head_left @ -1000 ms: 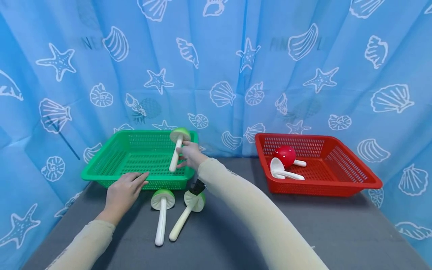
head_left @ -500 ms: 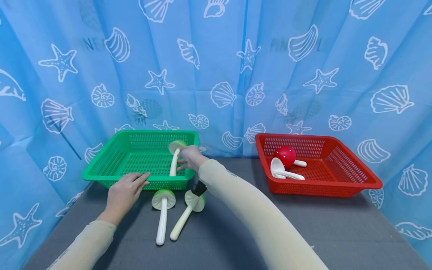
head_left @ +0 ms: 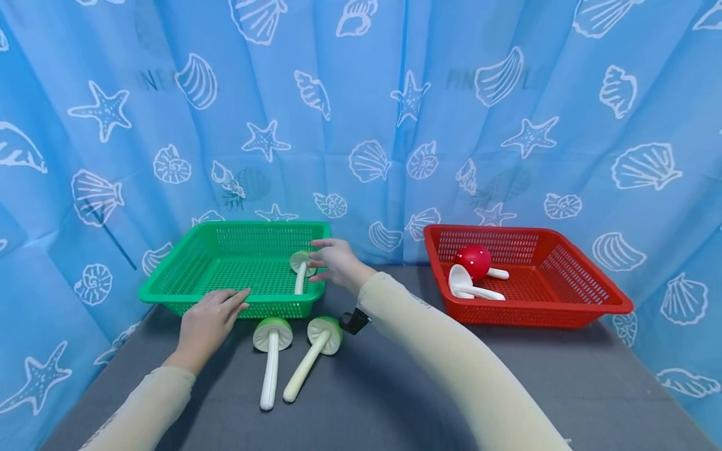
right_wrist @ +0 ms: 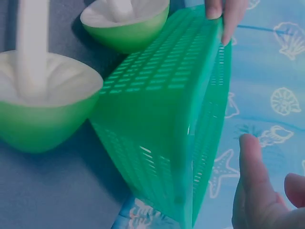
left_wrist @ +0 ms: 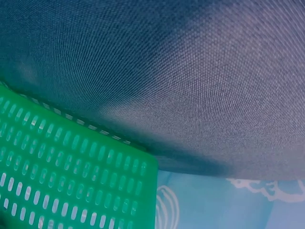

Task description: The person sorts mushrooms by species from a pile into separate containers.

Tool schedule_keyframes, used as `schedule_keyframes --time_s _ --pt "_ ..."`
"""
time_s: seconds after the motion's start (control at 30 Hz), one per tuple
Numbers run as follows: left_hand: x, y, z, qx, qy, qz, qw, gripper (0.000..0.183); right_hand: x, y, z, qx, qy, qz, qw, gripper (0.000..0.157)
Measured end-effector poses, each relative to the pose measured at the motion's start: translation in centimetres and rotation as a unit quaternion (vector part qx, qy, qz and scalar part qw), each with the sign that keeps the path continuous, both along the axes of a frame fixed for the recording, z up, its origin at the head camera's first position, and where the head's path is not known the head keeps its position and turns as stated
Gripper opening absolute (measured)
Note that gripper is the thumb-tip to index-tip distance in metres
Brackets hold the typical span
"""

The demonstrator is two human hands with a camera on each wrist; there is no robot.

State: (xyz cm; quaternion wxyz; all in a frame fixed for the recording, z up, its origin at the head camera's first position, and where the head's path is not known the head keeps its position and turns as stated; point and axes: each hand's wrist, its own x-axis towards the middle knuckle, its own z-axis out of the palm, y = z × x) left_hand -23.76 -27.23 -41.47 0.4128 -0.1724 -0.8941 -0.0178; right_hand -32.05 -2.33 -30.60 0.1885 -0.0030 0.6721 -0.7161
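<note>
A toy mushroom with a green cap and white stem (head_left: 301, 279) lies inside the green basket (head_left: 225, 303), near its right end. My right hand (head_left: 340, 263) hovers over that basket's right rim, fingers spread and holding nothing. My left hand (head_left: 210, 322) rests with its fingers at the basket's front rim; in the right wrist view its fingertips (right_wrist: 214, 10) show at the rim. Two more green-capped mushrooms lie on the table in front: one with a white stem (head_left: 270, 369) and one with a cream stem (head_left: 306, 369).
At the right stands a red basket (head_left: 536, 318) holding a red mushroom with white dots (head_left: 474, 261) and a white-stemmed mushroom (head_left: 462, 282) showing its pale underside. A grey cloth (head_left: 395, 376) covers the table. Behind hangs a blue curtain (head_left: 361, 106) with shell prints.
My right hand has lowered the green-capped mushroom into the green basket, let go of it and drawn back to the right. The left hand has stayed at the front rim.
</note>
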Motion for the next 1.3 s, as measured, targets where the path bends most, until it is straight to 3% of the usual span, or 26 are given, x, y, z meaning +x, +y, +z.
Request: schedule_keyframes --time_s 0.37,0.7,1.3 --pt "-0.6 -0.5 -0.5 -0.001 0.029 -0.012 0.9995 0.074 3.5 4.1 -1.3 -0.021 -0.015 -0.009 1.000 0.043" --pt "-0.3 -0.2 -0.2 -0.001 0.008 -0.003 1.0000 0.079 6.6 6.0 -3.3 -0.072 -0.007 -0.008 0.997 0.041" --pt "-0.4 -0.1 -0.5 0.008 0.012 -0.010 0.9998 0.076 10.1 6.9 -7.5 -0.043 -0.038 0.036 0.998 0.039"
